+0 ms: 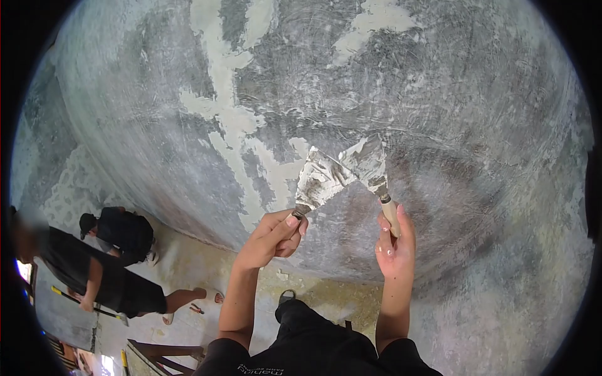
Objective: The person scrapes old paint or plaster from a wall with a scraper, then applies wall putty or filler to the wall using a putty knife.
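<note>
My left hand (271,239) is closed round the handle of a putty knife (318,178), whose wide blade carries a thick smear of pale putty. In my right hand (397,244) is a second putty knife (367,160) with a light wooden handle. Its blade also has putty on it, and its edge meets or overlaps the left blade. Some putty sticks to my right fingers. Both blades are held up in front of a grey, curved plastered surface (439,81). Pale putty patches (235,119) run down that surface, left of the blades.
At the left, a person in black (106,269) stands holding a long yellow-and-black tool (88,305). Another person in a black cap (122,235) crouches beyond. A wooden frame (166,354) is at the lower left, and pliers-like tool (197,308) lies on the floor.
</note>
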`<control>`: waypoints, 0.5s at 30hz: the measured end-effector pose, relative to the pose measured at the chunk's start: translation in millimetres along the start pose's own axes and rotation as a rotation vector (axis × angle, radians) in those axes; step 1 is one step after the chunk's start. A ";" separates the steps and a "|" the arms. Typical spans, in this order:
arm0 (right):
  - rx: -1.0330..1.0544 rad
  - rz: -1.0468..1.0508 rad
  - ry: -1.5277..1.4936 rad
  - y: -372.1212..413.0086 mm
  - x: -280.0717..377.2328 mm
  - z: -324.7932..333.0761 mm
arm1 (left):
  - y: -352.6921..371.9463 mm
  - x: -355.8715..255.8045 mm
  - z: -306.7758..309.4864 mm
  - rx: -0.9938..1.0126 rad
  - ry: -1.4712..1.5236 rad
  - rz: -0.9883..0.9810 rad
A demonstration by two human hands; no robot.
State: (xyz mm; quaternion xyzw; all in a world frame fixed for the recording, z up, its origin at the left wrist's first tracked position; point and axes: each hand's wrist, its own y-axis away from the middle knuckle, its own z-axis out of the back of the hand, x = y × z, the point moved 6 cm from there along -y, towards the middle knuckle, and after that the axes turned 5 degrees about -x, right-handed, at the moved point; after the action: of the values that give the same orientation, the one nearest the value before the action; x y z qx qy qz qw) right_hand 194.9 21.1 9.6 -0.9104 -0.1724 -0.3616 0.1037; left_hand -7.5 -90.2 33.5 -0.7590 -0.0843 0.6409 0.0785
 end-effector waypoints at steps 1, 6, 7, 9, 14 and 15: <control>0.012 0.018 0.034 3.0 2.0 -3.7 | -0.4 -1.0 -0.5 -0.002 0.007 0.001; 0.022 0.061 0.064 7.6 6.9 -5.2 | 0.4 -3.3 -0.3 -0.010 0.002 0.023; 0.026 0.073 0.069 7.3 7.9 -4.2 | 0.8 -3.5 -0.4 -0.016 0.001 0.033; 0.029 0.107 0.082 6.6 9.7 -1.8 | 1.7 -4.4 -0.3 -0.027 -0.008 0.051; 0.012 0.229 0.204 4.3 22.1 8.3 | 5.7 -9.5 0.7 -0.036 -0.058 0.081; 0.028 0.268 0.246 4.6 25.4 8.5 | 5.7 -9.9 0.8 -0.041 -0.065 0.087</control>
State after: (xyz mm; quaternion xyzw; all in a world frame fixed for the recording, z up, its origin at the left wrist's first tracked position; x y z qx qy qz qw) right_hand 219.3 25.6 20.9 -0.8726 -0.0403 -0.4507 0.1837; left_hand -9.8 -98.0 41.6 -0.7421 -0.0667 0.6662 0.0325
